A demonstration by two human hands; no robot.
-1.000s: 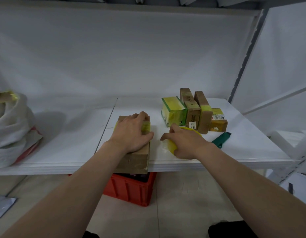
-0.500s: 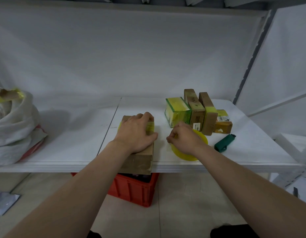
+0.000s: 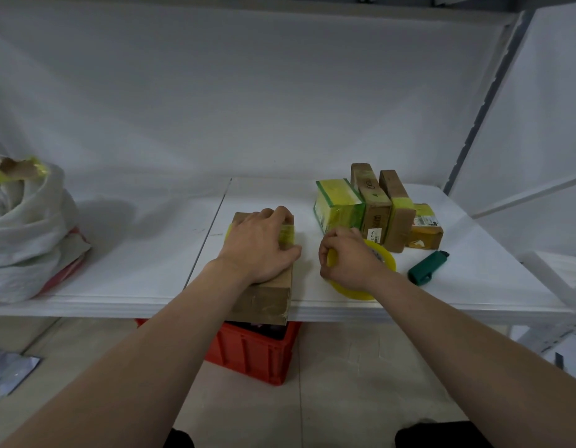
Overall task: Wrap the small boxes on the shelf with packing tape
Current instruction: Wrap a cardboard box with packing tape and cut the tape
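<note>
A brown cardboard box (image 3: 264, 299) lies on the white shelf (image 3: 151, 266), its near end at the front edge. A band of yellow tape crosses its top. My left hand (image 3: 260, 245) lies flat on that band and presses it down. Just to the right, a roll of yellow packing tape (image 3: 385, 263) rests on the shelf, and my right hand (image 3: 348, 258) grips its near left rim with curled fingers. Several small boxes (image 3: 373, 208) with yellow tape on them stand together behind the roll.
A green box cutter (image 3: 428, 267) lies right of the roll. A white sack (image 3: 25, 227) fills the shelf's left end. A red crate (image 3: 257, 352) stands on the floor beneath the shelf. A metal upright (image 3: 486, 101) rises at the right.
My right hand has shifted on the tape roll, which now lies flatter on the shelf and shows more of its ring. My left hand stays pressed on the box.
</note>
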